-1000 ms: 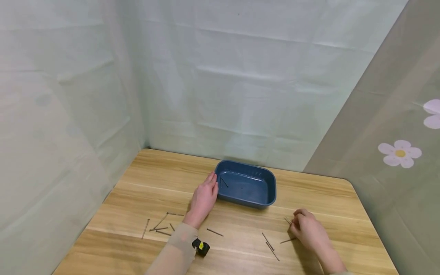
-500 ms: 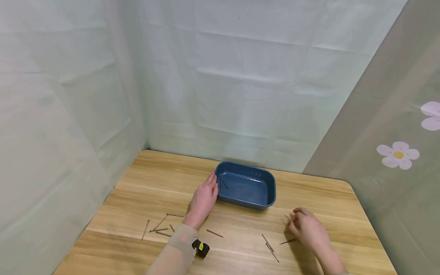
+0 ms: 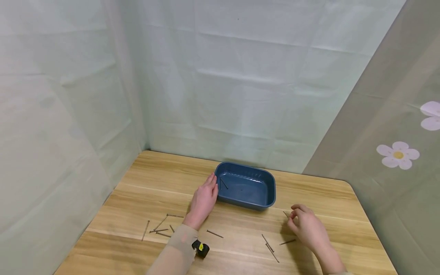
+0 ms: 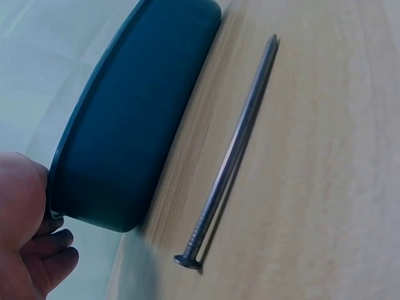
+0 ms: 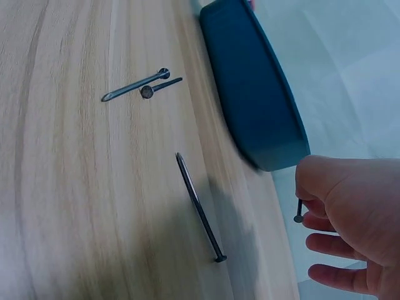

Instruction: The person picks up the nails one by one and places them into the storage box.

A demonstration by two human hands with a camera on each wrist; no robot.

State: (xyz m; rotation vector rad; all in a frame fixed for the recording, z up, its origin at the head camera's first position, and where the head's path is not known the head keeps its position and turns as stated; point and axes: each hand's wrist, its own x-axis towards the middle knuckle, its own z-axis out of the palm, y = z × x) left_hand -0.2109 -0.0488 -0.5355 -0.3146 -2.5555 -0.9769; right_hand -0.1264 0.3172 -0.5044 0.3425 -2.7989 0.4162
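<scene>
A dark blue plastic bin (image 3: pixel 245 203) stands near the back of the table, two nails (image 3: pixel 224 183) lying inside at its left end. My left hand (image 3: pixel 203 196) rests against the bin's left side, its fingers together along the wall. To the right of the bin, my right hand (image 3: pixel 308 228) pinches a nail (image 5: pixel 299 212) between thumb and forefinger, held above the table. Beneath that hand lies a single nail (image 3: pixel 287 242), with two more nails (image 3: pixel 270 248) to its left. Another nail (image 4: pixel 231 156) lies in front of the bin.
Several nails (image 3: pixel 160 225) are scattered on the left of the wooden table (image 3: pixel 240 259), some partly behind the left forearm. A black strap piece (image 3: pixel 201 248) with a yellow mark sits at the left wrist. Pale cloth sheets (image 3: pixel 254 95) hang close behind the table.
My right hand has risen slightly off the table with the pinched nail, whose angle has shifted a little. The left hand and the bin have stayed put.
</scene>
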